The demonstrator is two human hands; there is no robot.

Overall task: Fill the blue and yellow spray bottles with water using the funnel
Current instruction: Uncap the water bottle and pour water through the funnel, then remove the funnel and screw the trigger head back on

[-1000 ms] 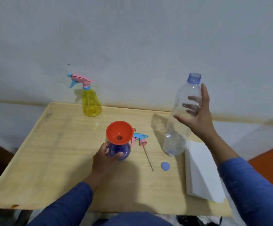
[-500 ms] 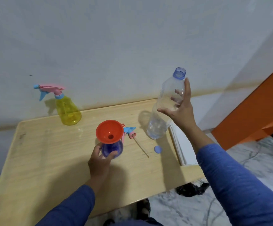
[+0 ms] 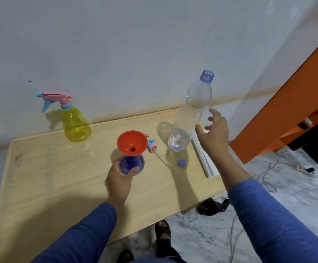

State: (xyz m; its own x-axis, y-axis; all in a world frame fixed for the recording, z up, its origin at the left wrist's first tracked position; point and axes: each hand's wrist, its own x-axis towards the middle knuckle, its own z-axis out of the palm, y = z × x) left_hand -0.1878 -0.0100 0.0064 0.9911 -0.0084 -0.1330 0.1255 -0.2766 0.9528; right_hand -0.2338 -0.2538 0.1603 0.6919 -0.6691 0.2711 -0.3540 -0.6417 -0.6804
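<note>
My left hand (image 3: 118,179) grips the blue spray bottle (image 3: 132,164), which stands mid-table with the orange funnel (image 3: 132,142) seated in its neck. Its pink and blue spray head (image 3: 151,147) lies on the wood just right of it. The yellow spray bottle (image 3: 76,124), spray head fitted, stands at the back left by the wall. A clear water bottle (image 3: 191,114), uncapped and nearly empty, stands upright at the table's right. My right hand (image 3: 213,132) hovers just right of it, fingers spread and off the plastic.
A small blue cap (image 3: 181,162) lies on the wooden table (image 3: 63,177) in front of the water bottle. White sheets (image 3: 204,158) lie along the table's right edge. Orange furniture (image 3: 295,111) stands at the right, cables (image 3: 268,175) trail over the floor.
My right hand has let go of the clear bottle, which now stands on the table, and has drawn off to its right. The view has swung right. My left hand stays put.
</note>
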